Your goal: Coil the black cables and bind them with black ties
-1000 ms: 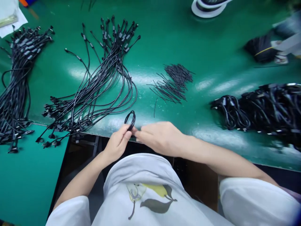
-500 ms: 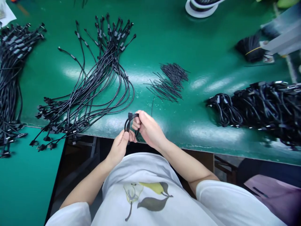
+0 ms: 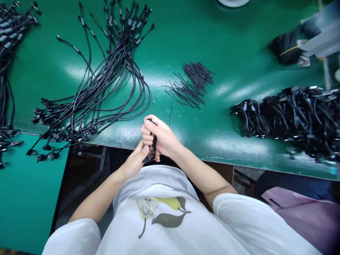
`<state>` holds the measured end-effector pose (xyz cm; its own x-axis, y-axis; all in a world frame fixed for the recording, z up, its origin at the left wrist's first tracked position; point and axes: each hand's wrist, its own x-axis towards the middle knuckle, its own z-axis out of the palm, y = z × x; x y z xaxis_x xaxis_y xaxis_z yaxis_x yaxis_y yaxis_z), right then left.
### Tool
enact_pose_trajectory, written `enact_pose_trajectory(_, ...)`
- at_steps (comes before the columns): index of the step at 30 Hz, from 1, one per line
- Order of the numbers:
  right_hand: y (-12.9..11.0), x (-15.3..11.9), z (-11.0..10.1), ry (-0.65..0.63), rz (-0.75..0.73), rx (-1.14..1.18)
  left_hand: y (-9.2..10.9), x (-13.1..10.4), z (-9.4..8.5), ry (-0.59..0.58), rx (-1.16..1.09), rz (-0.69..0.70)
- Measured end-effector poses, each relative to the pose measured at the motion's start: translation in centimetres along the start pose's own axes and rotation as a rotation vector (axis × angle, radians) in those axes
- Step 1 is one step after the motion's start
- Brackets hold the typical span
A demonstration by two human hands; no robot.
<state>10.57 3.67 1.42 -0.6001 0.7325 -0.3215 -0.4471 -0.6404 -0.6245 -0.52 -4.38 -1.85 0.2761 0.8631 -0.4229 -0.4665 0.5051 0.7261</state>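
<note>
A coiled black cable [image 3: 154,143] is between my two hands, just over the table's front edge. My left hand [image 3: 136,159] is closed on its lower end, where a dark connector shows. Fingers of my right hand [image 3: 160,136] wrap round the upper part of the coil. Much of the coil is hidden by the fingers. Beyond my hands lies a pile of short black ties [image 3: 195,83], with one single tie [image 3: 171,112] nearer to me. Loose black cables [image 3: 106,85] spread out to the left of it.
Coiled cables [image 3: 294,122] are heaped at the right. Another cable bundle [image 3: 7,46] lies at the far left. A banded black bundle [image 3: 287,47] is at the back right, and part of a white round object [image 3: 233,3] shows at the top. The green table [image 3: 228,148] ends before my body.
The coil has turned in my hands, from a visible loop to an upright bunch largely covered by fingers. My right hand has closed further round it. The camera view has shifted slightly.
</note>
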Motion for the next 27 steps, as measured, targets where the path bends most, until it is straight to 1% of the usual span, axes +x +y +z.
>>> enact_pose_trajectory(2,-0.1,0.3,0.1,0.008,-0.03,0.007,0.4,0.0,0.4,0.006,-0.072,-0.05)
enact_pose_trajectory(5,-0.1,0.4,0.2,-0.014,-0.04,-0.045,1.3,-0.1,0.3,0.001,-0.101,-0.125)
enact_pose_trajectory(8,-0.2,0.3,0.0,-0.076,-0.015,-0.079,1.9,-0.2,-0.2,-0.053,-0.101,-0.216)
enact_pose_trajectory(11,-0.1,0.4,-0.4,-0.147,-0.052,-0.101,2.1,-0.3,-0.3,-0.116,-0.133,-0.274)
enact_pose_trajectory(13,0.0,0.6,-0.7,-0.211,-0.077,-0.115,2.1,-0.2,-0.1,-0.129,-0.213,-0.296)
enact_pose_trajectory(16,0.0,1.0,-1.3,-0.287,-0.103,-0.111,2.3,0.0,0.3,-0.116,-0.353,-0.334)
enact_pose_trajectory(19,0.0,1.3,-1.8,-0.308,-0.162,-0.148,2.4,0.1,0.4,-0.104,-0.434,-0.375)
enact_pose_trajectory(22,-0.2,1.5,-2.0,-0.314,-0.168,-0.196,2.3,0.1,0.5,-0.125,-0.477,-0.401)
enact_pose_trajectory(27,-0.6,1.4,-1.7,-0.357,-0.153,-0.132,2.0,0.3,1.2,-0.169,-0.512,-0.359)
